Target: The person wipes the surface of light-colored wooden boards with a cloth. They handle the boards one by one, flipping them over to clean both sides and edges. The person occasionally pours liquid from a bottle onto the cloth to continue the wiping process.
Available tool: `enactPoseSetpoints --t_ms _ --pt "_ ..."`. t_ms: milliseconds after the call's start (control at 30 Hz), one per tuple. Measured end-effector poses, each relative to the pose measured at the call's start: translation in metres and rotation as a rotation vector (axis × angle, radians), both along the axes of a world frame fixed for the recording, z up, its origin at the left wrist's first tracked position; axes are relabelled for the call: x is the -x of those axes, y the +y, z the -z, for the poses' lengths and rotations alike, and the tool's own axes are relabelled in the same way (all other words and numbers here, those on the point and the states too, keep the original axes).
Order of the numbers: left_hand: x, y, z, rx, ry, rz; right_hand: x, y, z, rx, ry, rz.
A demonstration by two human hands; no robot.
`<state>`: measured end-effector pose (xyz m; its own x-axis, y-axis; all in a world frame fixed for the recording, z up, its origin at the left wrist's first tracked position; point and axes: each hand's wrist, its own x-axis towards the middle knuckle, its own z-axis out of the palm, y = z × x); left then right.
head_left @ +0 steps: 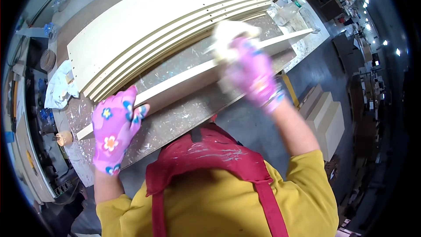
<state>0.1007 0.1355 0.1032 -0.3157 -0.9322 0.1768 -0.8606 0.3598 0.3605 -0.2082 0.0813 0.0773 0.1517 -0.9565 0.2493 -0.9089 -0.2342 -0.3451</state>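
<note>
A long pale board (180, 88) stands on its edge across the paint-specked table (169, 127). My left hand (115, 125), in a pink flowered glove, grips the board near its left end, fingers over the top edge. In a matching glove, my right hand (254, 73) is smeared by motion over the board's right half. It is closed on a white cloth (229, 39), which lies against the upper edge. Behind the board rests a stack of pale panels (162, 22) with small drilled holes.
A clear bottle (287, 13) stands at the table's far right corner. On the left are a white rag (62, 87), a roll of tape (48, 60) and a small tan cup (64, 138). Stacked boards (326, 118) sit on the floor to the right.
</note>
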Motion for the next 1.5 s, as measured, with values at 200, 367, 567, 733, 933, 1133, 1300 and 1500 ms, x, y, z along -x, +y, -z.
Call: enactPoseSetpoints --t_ms 200,367,567,733,933,1133,1300,1500 --pt "0.001 -0.002 0.006 -0.019 -0.159 -0.011 -0.014 0.014 -0.015 0.097 0.081 -0.090" --pt "0.009 -0.004 0.012 0.034 -0.198 -0.047 0.009 0.006 -0.023 0.109 0.075 0.049" --pt "0.004 -0.005 0.012 0.020 -0.173 -0.037 -0.045 0.029 -0.022 0.030 0.156 -0.258" --pt "0.006 -0.008 0.009 0.039 -0.131 -0.017 0.017 0.012 -0.010 0.220 0.035 0.100" --pt "0.001 -0.012 0.013 0.073 -0.126 -0.021 -0.062 0.025 -0.025 0.022 0.071 -0.287" --pt "0.003 -0.011 0.013 0.112 -0.173 -0.011 0.012 -0.011 -0.025 0.181 0.120 0.103" --pt "0.002 -0.009 0.013 0.158 -0.163 -0.007 -0.052 0.018 -0.015 0.137 0.077 -0.258" --pt "0.004 -0.007 0.011 0.133 -0.162 0.003 0.093 -0.028 -0.023 0.097 0.149 0.439"
